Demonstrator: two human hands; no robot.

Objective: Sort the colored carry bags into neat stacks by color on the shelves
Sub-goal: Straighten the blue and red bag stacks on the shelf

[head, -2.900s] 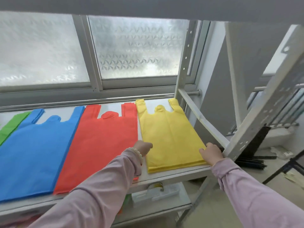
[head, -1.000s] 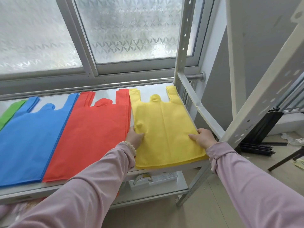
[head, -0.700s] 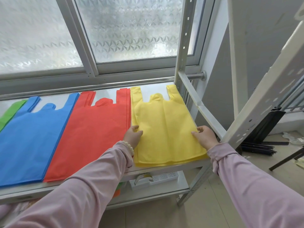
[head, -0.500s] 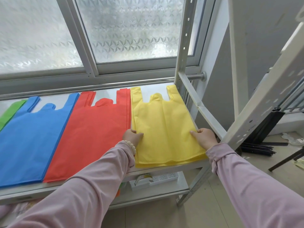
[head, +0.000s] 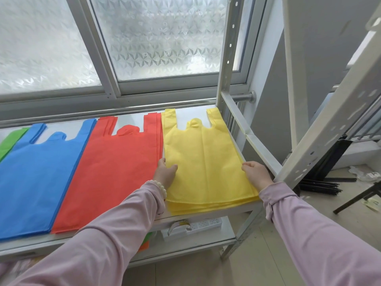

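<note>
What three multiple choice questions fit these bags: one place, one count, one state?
1. Which stack lies at the shelf's right end? A red. B yellow. C blue.
2. How many bag colours lie on it? A two. B four. C six.
3. What are the hands doing? A hanging idle. B lifting a blue bag. C holding the yellow stack's sides.
Answers: B, it lies next to the post; B, green bags, blue bags, red bags, yellow; C, left hand and right hand grip its edges.

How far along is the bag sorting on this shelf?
Done: blue stack, red stack and green bags lie flat side by side. In hand: left hand and right hand grip the yellow stack, apparently squaring it. Left: maybe loose bags on the lower shelf.
</note>
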